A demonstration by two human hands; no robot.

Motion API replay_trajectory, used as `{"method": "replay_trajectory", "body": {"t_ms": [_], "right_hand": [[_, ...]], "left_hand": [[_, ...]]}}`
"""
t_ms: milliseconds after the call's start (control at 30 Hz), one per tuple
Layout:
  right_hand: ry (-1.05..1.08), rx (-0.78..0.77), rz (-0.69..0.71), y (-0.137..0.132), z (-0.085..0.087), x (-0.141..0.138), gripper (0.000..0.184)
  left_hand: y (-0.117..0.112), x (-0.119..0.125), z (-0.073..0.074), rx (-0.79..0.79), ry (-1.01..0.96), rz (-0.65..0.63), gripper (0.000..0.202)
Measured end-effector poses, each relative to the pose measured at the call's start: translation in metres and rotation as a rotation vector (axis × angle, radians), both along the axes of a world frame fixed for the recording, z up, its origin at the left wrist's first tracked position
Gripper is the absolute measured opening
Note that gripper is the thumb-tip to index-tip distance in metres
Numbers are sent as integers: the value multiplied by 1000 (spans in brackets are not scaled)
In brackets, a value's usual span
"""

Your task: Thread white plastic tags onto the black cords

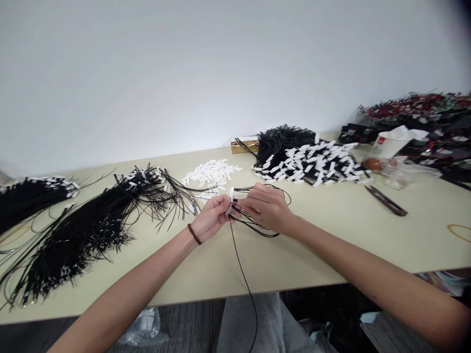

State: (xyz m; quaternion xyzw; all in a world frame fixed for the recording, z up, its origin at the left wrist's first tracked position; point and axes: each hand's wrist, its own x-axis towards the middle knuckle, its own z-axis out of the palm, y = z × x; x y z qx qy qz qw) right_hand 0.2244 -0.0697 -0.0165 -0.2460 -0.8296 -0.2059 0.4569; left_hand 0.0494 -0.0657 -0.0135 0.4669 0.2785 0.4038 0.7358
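My left hand (215, 214) pinches a small white plastic connector housing (231, 195), held upright above the table's middle. Close against it on the right is my right hand (268, 208), its fingers closed on a thin black wire (237, 200) at the connector. More black wires loop out under and behind my right hand, and a single one hangs down past the table edge toward my lap. Exactly how far the wire end sits in the housing is hidden by my fingers. Loose white housings (213, 171) lie in a pile just beyond my left hand.
Bundles of black wires (84, 235) cover the left. Behind my right hand lies a heap of wires with white connectors (312, 164), beside a gold box (245, 145). Dark snips (386, 200), a paper cup (390, 144), a plastic bag (401, 171) and red-black wiring (423, 113) are at right.
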Motion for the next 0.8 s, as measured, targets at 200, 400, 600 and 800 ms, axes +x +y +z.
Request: {"method": "replay_trajectory", "body": {"t_ms": [200, 400, 600, 800], "right_hand": [[-18, 26, 27, -1, -1, 0, 18], [-24, 16, 32, -1, 1, 0, 16], [9, 19, -17, -3, 7, -1, 9], [-31, -2, 58, -11, 11, -6, 26]], "left_hand": [[1, -2, -1, -29, 1, -50, 26], [0, -1, 1, -21, 13, -49, 27], [0, 1, 3, 7, 29, 47, 24], [5, 1, 2, 28, -1, 182, 22]]}}
